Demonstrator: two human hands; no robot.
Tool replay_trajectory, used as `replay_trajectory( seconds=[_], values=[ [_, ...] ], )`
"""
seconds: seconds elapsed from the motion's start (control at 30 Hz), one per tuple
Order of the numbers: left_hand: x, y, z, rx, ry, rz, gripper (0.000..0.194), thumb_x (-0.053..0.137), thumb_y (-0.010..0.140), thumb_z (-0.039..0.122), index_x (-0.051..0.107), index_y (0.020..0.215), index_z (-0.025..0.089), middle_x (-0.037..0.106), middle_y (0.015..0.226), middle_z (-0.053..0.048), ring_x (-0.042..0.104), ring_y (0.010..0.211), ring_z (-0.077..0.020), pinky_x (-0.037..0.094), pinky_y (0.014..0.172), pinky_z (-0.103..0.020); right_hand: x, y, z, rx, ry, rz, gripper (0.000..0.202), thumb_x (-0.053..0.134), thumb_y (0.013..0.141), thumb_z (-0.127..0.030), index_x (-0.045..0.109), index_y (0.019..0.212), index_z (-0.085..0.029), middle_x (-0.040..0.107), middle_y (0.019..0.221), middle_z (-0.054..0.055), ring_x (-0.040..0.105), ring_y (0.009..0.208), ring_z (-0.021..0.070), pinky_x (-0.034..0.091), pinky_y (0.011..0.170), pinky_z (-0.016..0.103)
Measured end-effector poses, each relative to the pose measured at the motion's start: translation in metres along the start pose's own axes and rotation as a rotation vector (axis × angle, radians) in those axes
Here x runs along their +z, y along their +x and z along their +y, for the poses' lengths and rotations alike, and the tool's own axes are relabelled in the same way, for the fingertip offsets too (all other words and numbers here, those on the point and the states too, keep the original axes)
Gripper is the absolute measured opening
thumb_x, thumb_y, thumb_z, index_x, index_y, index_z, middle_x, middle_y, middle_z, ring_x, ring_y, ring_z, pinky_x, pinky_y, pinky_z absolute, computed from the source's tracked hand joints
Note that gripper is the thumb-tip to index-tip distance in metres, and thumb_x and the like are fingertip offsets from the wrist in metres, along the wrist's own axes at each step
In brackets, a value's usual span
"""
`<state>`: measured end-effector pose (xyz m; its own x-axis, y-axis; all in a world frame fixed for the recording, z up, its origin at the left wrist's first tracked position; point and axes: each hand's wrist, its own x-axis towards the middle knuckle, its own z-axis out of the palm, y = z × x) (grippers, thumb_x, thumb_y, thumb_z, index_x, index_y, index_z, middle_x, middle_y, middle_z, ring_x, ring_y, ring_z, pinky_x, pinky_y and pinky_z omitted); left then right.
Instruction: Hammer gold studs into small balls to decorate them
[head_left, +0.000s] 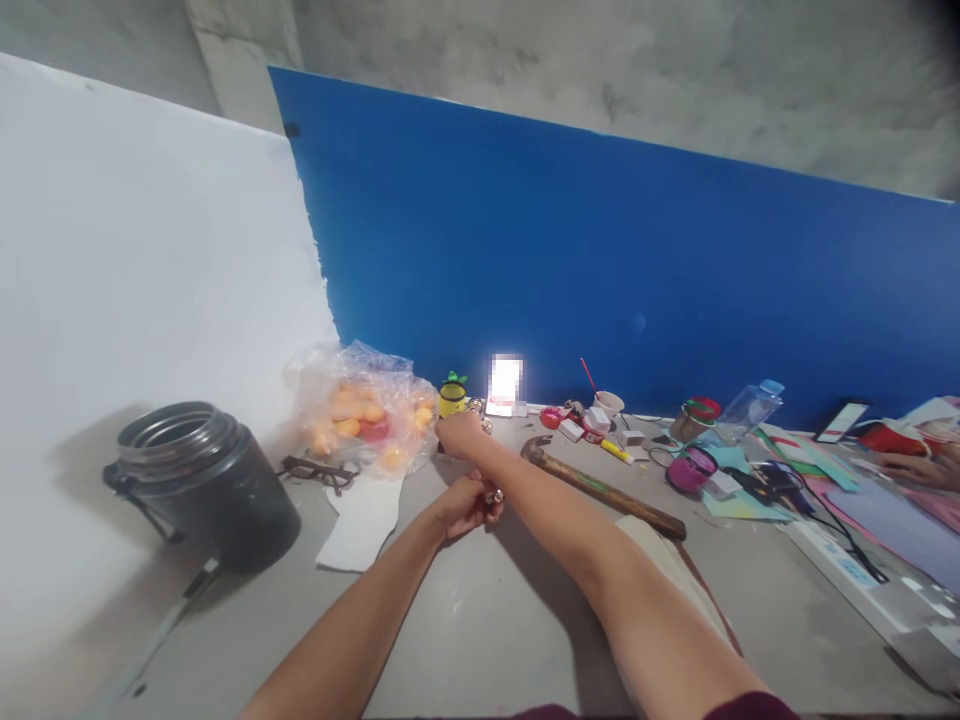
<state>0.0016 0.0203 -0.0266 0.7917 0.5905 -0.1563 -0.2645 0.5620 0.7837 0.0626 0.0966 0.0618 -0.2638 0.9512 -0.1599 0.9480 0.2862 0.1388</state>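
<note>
My left hand (466, 507) is over the table with its fingers curled around a small, shiny, rounded metal piece (493, 497). My right arm crosses over toward the left, and my right hand (459, 436) is bent downward with its fingers closed and mostly hidden; what they hold cannot be made out. Small shiny metal pieces (486, 425) show at the edge of my right hand. Just behind it stands a yellow cup-shaped container (451, 400) with a green top. A lit phone (505, 386) leans upright near the blue panel.
To the left are a dark wide-mouthed jar (217, 490), eyeglasses (319, 470), white paper (361, 525) and a plastic bag of orange fruit (360, 410). A hammer (604, 487) lies right of my forearm. Farther right are a power strip (840, 565), bottle (754, 410) and another person's hand (915, 468).
</note>
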Motion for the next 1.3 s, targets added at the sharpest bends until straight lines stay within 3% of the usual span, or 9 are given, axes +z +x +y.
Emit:
replay_trajectory(
  seconds=[0.2, 0.47, 0.67, 0.83, 0.97, 1.1, 1.2, 1.3],
  values=[
    [-0.001, 0.001, 0.0, 0.012, 0.014, 0.007, 0.014, 0.069, 0.067, 0.012, 0.056, 0.071, 0.016, 0.05, 0.058, 0.003, 0.053, 0.045, -0.0125, 0.037, 0.043, -0.023, -0.002, -0.005, 0.001, 0.009, 0.011, 0.016, 0.034, 0.064, 0.091, -0.014, 0.073, 0.124, -0.009, 0.076, 0.118, 0.026, 0.075, 0.114, 0.0362, 0.059, 0.092, 0.049],
    [-0.001, 0.0, 0.002, -0.008, -0.003, 0.026, 0.014, 0.065, 0.065, 0.005, 0.06, 0.073, 0.015, 0.054, 0.06, 0.001, 0.056, 0.052, -0.0129, 0.039, 0.049, -0.024, 0.002, 0.002, -0.001, 0.029, 0.05, 0.02, 0.032, 0.068, 0.086, -0.012, 0.076, 0.117, -0.008, 0.077, 0.112, 0.027, 0.075, 0.113, 0.0372, 0.058, 0.092, 0.05],
    [0.0, -0.001, 0.003, -0.009, -0.006, 0.005, 0.013, 0.066, 0.069, 0.004, 0.062, 0.076, 0.015, 0.057, 0.062, -0.001, 0.058, 0.053, -0.0132, 0.04, 0.049, -0.024, 0.0, 0.0, 0.002, 0.026, 0.087, 0.06, 0.029, 0.063, 0.088, -0.007, 0.076, 0.113, -0.006, 0.077, 0.109, 0.028, 0.076, 0.11, 0.0355, 0.059, 0.09, 0.045],
    [0.003, -0.003, 0.009, -0.028, -0.001, 0.002, 0.012, 0.074, 0.076, 0.014, 0.064, 0.082, 0.013, 0.059, 0.067, -0.002, 0.058, 0.053, -0.0125, 0.044, 0.047, -0.022, -0.012, -0.011, 0.012, 0.066, 0.178, 0.15, 0.028, 0.058, 0.094, -0.013, 0.074, 0.116, -0.009, 0.077, 0.114, 0.024, 0.075, 0.106, 0.0316, 0.057, 0.088, 0.039],
    [0.006, -0.007, 0.013, -0.053, 0.042, 0.027, 0.017, 0.075, 0.077, 0.014, 0.067, 0.092, 0.011, 0.065, 0.079, -0.005, 0.06, 0.055, -0.0118, 0.046, 0.048, -0.022, -0.01, -0.04, 0.036, 0.082, 0.335, 0.301, 0.03, 0.045, 0.106, -0.024, 0.071, 0.119, -0.017, 0.074, 0.123, 0.014, 0.069, 0.112, 0.0226, 0.05, 0.09, 0.029],
    [0.008, -0.008, 0.016, -0.04, 0.054, 0.013, 0.018, 0.076, 0.083, 0.02, 0.068, 0.096, 0.01, 0.066, 0.081, -0.006, 0.06, 0.057, -0.0122, 0.047, 0.05, -0.023, 0.0, -0.088, 0.078, 0.0, 0.895, 0.563, 0.02, 0.056, 0.098, -0.027, 0.072, 0.097, -0.016, 0.074, 0.092, 0.004, 0.064, 0.084, 0.0157, 0.046, 0.079, 0.026],
    [0.008, -0.007, 0.016, -0.06, 0.05, 0.013, 0.02, 0.077, 0.086, 0.023, 0.069, 0.098, 0.009, 0.068, 0.083, -0.009, 0.06, 0.06, -0.013, 0.047, 0.052, -0.023, -0.002, -0.124, 0.118, 0.002, 1.089, 0.701, 0.019, 0.064, 0.09, -0.033, 0.071, 0.085, -0.016, 0.07, 0.082, 0.001, 0.059, 0.076, 0.0136, 0.044, 0.072, 0.025],
    [0.008, -0.006, 0.017, -0.064, 0.042, 0.032, 0.018, 0.078, 0.085, 0.021, 0.07, 0.095, 0.008, 0.068, 0.084, -0.01, 0.059, 0.061, -0.0128, 0.048, 0.053, -0.024, 0.001, -0.144, 0.147, 0.058, 1.29, 0.817, 0.024, 0.07, 0.086, -0.041, 0.07, 0.086, -0.017, 0.068, 0.079, -0.001, 0.052, 0.064, 0.01, 0.041, 0.06, 0.022]
  ],
)
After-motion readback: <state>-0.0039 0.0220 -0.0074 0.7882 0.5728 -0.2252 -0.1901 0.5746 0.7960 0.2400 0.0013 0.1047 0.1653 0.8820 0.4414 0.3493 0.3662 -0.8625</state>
